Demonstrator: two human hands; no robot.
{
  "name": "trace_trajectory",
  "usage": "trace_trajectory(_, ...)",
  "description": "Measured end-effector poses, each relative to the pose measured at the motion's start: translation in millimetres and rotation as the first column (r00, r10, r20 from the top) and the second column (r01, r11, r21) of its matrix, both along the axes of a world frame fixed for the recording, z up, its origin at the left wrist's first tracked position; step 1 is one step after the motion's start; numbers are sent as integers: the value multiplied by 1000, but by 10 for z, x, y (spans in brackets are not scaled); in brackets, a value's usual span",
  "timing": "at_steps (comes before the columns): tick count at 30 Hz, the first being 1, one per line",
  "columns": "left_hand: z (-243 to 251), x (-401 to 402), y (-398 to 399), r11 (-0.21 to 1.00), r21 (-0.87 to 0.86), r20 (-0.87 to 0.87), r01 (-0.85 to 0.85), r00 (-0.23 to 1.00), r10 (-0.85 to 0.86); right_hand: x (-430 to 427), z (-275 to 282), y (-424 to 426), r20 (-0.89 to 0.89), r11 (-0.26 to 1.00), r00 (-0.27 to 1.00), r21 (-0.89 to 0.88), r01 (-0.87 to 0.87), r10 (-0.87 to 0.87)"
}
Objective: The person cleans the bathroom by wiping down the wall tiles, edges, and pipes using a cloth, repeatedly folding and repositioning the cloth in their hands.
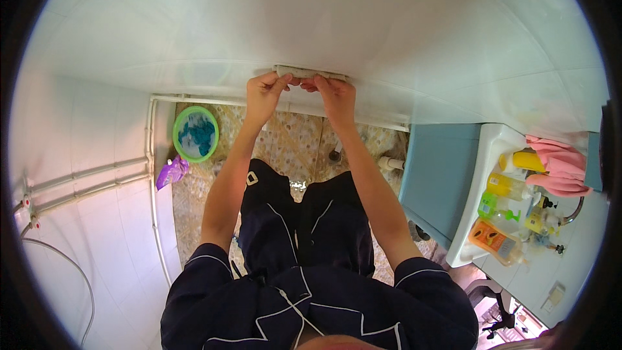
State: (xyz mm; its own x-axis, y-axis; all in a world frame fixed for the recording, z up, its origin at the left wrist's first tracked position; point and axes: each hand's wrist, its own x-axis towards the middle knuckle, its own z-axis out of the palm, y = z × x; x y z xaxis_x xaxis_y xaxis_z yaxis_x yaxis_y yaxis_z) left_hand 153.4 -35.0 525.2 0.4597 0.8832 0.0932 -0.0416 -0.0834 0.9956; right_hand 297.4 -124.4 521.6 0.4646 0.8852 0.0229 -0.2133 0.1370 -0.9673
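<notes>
A folded or rolled pale grey-green cloth point(311, 73) lies lengthwise against the white tiled wall point(311, 19) in front of me. My left hand point(267, 88) pinches its left part between thumb and fingers. Near its right end, my right hand point(335, 91) grips it the same way, thumb on the near side. The fingertips of both hands come close together under the middle of the cloth. Both arms reach forward over the patterned floor.
On the floor at left stand a green basin point(217, 131) with blue-green cloth in water and a purple pouch point(172, 172). Pipes point(152, 155) run along the walls. At right, a white sink point(461, 243) on a blue cabinet point(437, 170) holds several bottles beside a pink cloth point(559, 160).
</notes>
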Motion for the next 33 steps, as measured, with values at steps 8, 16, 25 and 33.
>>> trace_trajectory(8,-1072,-155,95,998,-52,-129,32,991,-38,-49,-1126,50,98,992,993,-115,-51,63)
trace_trajectory(16,-1739,-200,72,976,-214,4,-43,999,44,-120,-1781,168,167,967,978,-240,-84,126)
trace_trajectory(25,-1002,-439,263,992,-117,-70,-50,997,42,-481,-1012,365,47,977,997,-201,67,-59)
trace_trajectory(33,65,-707,472,994,-96,57,45,998,-40,-774,174,485,93,994,991,-49,99,-94)
